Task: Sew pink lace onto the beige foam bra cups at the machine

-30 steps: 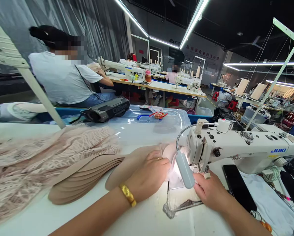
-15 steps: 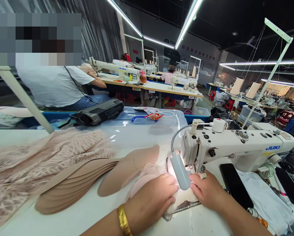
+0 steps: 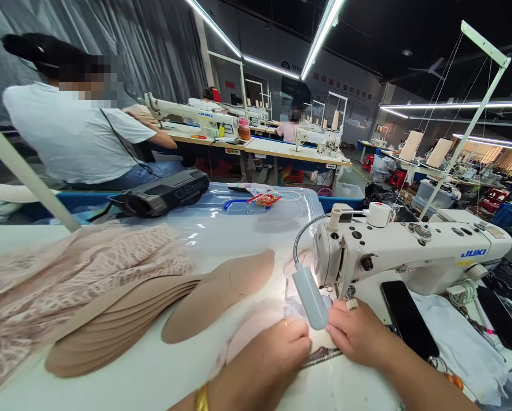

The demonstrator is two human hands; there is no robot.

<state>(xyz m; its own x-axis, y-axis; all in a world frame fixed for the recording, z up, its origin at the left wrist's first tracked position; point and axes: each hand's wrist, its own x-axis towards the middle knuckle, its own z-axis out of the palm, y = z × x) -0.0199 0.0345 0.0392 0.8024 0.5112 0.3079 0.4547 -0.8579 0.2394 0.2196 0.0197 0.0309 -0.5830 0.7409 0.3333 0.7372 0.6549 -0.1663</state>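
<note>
1. Steadying pale fabric (image 3: 252, 330): one piece, on the table (image 3: 161, 379) beside the sewing machine (image 3: 410, 251).
2. Left hand (image 3: 277, 347): grip curled closed on fabric.
3. Right hand (image 3: 359, 334): half-curled beside lamp (image 3: 309, 298); I cannot tell its hold.
4. Advised: fabric flat, tension even.

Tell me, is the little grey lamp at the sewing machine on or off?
On: bright light glows around the grey lamp, falling on the pale fabric by the left hand.
</note>
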